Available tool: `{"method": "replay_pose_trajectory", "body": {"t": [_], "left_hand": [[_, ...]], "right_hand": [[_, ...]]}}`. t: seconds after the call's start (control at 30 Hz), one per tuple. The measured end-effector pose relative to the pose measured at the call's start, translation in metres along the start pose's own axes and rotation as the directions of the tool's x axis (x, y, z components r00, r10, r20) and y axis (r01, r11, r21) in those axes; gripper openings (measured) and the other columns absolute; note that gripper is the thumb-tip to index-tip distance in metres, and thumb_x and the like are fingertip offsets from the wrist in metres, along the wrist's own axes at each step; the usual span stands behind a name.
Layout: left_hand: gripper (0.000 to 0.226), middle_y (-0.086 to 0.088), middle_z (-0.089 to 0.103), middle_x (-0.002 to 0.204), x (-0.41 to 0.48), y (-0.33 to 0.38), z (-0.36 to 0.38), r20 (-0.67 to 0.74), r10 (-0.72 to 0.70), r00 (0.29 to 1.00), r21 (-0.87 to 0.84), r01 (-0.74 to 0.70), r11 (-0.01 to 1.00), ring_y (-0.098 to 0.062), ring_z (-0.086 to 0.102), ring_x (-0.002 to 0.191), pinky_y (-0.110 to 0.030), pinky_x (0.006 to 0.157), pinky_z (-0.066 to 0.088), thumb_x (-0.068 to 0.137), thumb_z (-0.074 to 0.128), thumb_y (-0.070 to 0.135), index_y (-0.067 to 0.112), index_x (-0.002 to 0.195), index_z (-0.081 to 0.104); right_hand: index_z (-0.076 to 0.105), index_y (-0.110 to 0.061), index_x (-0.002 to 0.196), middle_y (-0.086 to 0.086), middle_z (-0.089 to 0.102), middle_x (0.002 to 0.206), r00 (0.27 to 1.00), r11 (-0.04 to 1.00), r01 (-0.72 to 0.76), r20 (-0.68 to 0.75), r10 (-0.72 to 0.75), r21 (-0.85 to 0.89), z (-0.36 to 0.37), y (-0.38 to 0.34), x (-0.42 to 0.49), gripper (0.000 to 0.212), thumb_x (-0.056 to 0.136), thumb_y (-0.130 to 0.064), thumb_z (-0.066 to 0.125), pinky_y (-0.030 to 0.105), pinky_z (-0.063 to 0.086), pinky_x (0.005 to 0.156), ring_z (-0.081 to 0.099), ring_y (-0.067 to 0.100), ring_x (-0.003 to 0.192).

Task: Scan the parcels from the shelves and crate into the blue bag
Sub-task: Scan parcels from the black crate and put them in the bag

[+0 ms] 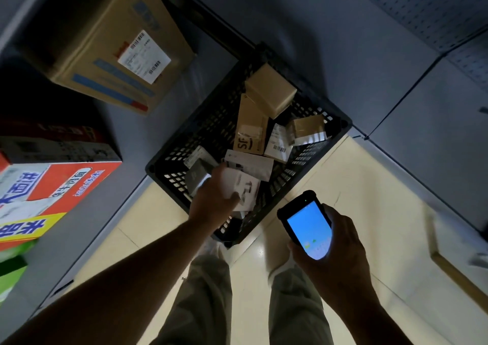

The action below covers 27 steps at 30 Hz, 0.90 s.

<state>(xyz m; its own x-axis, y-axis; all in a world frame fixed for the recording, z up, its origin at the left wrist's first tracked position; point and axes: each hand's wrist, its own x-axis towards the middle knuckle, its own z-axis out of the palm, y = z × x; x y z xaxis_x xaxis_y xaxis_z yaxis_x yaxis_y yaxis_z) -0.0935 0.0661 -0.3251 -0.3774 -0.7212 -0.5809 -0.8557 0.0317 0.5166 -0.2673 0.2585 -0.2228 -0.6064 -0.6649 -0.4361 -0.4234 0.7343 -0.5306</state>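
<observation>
**White parcel (247, 186) grasped at the near end of the crate (346, 126)**

The white parcel is held by the left hand (211, 202). The thumb is laid across its printed face and the fingers are hidden behind it. The parcel is kept at the crate's near end, above the other contents. A black handheld scanner (307, 228) is clasped in the right hand (340, 241), with its lit blue screen turned upward. It is held outside the crate, just off the near right wall, over the cream floor (369, 186).

Inside the crate, parcels are piled loosely. A grey pouch (198, 173) is partly covered by the left hand. A flat grey packet (253, 163) is pressed against the far side of the white parcel. Deeper in lie a tan envelope (250, 130) marked SF, a labelled parcel (277, 146) with a barcode, and a small brown box (307, 129). A tan carton (269, 88) is tilted on top at the far end.

Left of the crate, a grey shelf (132, 133) is loaded with a large cardboard box (105, 43) bearing a shipping label. Nearer on that side are a dark box (58, 146) and a red-and-white printed carton (52, 186). Right of the crate, a perforated panel (422, 6) is seen. Trousered legs (206, 292) are seen below the crate's near corner.
</observation>
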Motion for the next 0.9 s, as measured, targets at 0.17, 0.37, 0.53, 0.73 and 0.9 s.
{"method": "replay_pose_trajectory", "body": {"t": [0.17,0.37,0.53,0.73,0.9], "left_hand": [[0.070,-0.002,0.059,0.130,0.003,0.007,-0.062,-0.038,-0.145,0.989,-0.299,0.127,0.946,-0.028,0.063,0.117,-0.046,0.073,0.065,0.089,0.074,0.026,0.042,0.144,0.033],[0.076,-0.001,0.064,0.126,-0.002,0.024,-0.098,-0.100,-0.076,0.992,-0.368,0.034,0.929,-0.020,0.065,0.113,-0.027,0.074,0.064,0.079,0.080,0.032,0.034,0.146,0.043],[0.076,-0.005,0.062,0.132,-0.019,0.024,-0.101,-0.200,-0.005,0.980,-0.340,-0.065,0.938,-0.024,0.065,0.117,-0.020,0.067,0.062,0.084,0.080,0.017,0.026,0.146,0.036],[0.077,-0.003,0.057,0.140,-0.049,0.025,-0.108,-0.192,0.429,0.883,0.071,-0.423,0.903,-0.020,0.051,0.133,-0.046,0.093,0.061,0.077,0.083,0.005,0.029,0.140,0.047],[0.055,-0.007,0.046,0.145,-0.062,0.014,-0.110,-0.078,0.663,0.745,0.323,-0.610,0.723,-0.032,0.034,0.144,-0.051,0.106,0.051,0.076,0.076,0.003,0.026,0.125,0.064]], "right_hand": [[0.048,-0.017,0.133,-0.005,0.054,0.113,0.999,0.999,0.032,0.021,-0.032,-0.015,-0.007,-0.020,0.003,0.088,0.060,-0.043,0.090,0.014,0.040,0.072,0.050,0.010,0.096],[0.047,-0.019,0.133,-0.006,0.052,0.111,0.995,0.995,0.090,0.035,-0.089,-0.050,-0.014,-0.043,0.011,0.086,0.063,-0.043,0.089,0.020,0.044,0.073,0.049,0.009,0.095],[0.045,-0.022,0.134,-0.015,0.039,0.105,0.995,0.996,0.066,0.083,-0.060,-0.067,-0.015,-0.050,0.008,0.085,0.064,-0.045,0.087,0.017,0.040,0.075,0.048,0.008,0.096],[0.045,-0.021,0.136,-0.016,0.040,0.106,0.995,0.997,0.059,0.078,-0.055,-0.052,-0.013,-0.047,-0.009,0.086,0.064,-0.044,0.087,0.004,0.030,0.069,0.046,0.006,0.095],[0.046,-0.021,0.135,-0.012,0.048,0.109,0.995,0.996,0.068,0.076,-0.063,-0.060,-0.009,-0.046,-0.022,0.087,0.062,-0.046,0.088,0.005,0.032,0.071,0.049,0.007,0.093]]}}
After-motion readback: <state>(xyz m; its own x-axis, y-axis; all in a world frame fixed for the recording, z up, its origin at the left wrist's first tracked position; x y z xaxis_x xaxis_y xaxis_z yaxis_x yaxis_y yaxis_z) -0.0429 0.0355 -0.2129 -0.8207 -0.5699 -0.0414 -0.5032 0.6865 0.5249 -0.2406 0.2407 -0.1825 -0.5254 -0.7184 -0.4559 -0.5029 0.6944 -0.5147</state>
